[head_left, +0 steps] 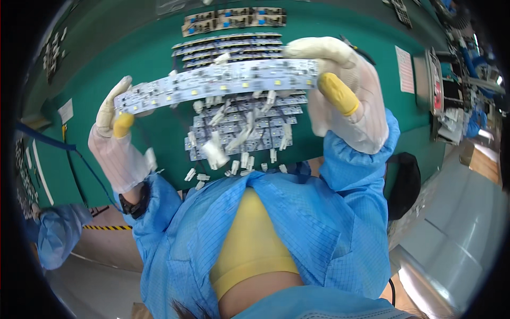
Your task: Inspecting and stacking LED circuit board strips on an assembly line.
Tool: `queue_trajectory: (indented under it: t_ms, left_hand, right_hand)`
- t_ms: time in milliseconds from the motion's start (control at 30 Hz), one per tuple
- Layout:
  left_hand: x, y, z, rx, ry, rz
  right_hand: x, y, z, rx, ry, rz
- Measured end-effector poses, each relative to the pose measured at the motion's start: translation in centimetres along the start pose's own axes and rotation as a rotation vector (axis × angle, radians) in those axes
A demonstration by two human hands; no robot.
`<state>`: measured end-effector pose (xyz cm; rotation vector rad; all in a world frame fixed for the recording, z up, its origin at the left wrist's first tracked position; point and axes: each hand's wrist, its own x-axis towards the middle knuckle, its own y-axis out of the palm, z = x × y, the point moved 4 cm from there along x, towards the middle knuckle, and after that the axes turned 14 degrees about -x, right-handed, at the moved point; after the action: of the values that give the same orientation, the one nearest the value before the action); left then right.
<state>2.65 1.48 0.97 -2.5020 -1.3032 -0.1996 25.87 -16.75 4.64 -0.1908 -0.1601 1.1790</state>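
Observation:
Between my two gloved hands I hold up a long white circuit board strip [212,83] dotted with small yellowish LEDs. My left hand [118,114] pinches its left end, a yellow cot on the thumb. My right hand [345,87], also with a yellow thumb cot, grips the right end, which sits a little higher. White connectors on wires [247,127] dangle below the strip, slightly blurred. Under them lie rows of similar boards [239,133] on the green mat, partly hidden. Beyond the held strip is another stack of strips [228,47].
Brown boards with blue parts [234,21] stand at the far edge of the green mat [143,50]. Loose white connectors [199,178] hang or lie near my body. A dark tool [361,50] rests behind my right hand. A blue cable [45,137] crosses at left, near another person's sleeve [58,234].

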Motion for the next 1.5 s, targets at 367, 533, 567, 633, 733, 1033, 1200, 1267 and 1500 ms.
queue_trajectory:
  t_ms: [367, 533, 567, 633, 733, 1033, 1200, 1267, 1500]
  left_hand:
    - [-0.1, -0.4, 1.9, -0.278, -0.021, -0.113]
    - [-0.8, 0.1, 0.4, -0.455, -0.003, -0.121]
    - [-0.9, 0.1, 0.1, -0.436, -0.001, -0.137]
    - [-1.0, 0.5, -0.7, -0.408, -0.064, -0.086]
    - [-1.1, 0.9, -1.4, -0.411, 0.067, -0.010]
    - [0.1, 0.9, -1.0, -0.289, -0.040, -0.094]
    - [0.1, 0.3, 0.0, -0.191, -0.072, -0.141]
    - [-0.1, 0.4, -0.1, -0.176, -0.087, -0.144]
    - [-0.6, 0.7, -0.6, -0.387, 0.048, -0.019]
  right_hand:
    - [-0.1, 0.1, -0.8, 0.098, -0.172, -0.065]
    - [0.1, -0.1, -0.6, -0.030, 0.014, -0.076]
    - [0.2, -0.1, -0.9, -0.010, -0.009, -0.103]
    - [0.8, -0.7, -1.7, -0.262, -0.109, -0.153]
    - [1.3, -0.8, -2.4, -0.219, -0.083, -0.114]
    - [1.0, -0.2, -2.1, -0.038, -0.034, -0.114]
    - [0.4, 0.9, -0.3, -0.062, 0.012, -0.115]
    - [1.0, 0.2, -1.2, -0.088, -0.056, -0.077]
    - [1.5, -0.5, -3.1, -0.138, -0.049, -0.116]
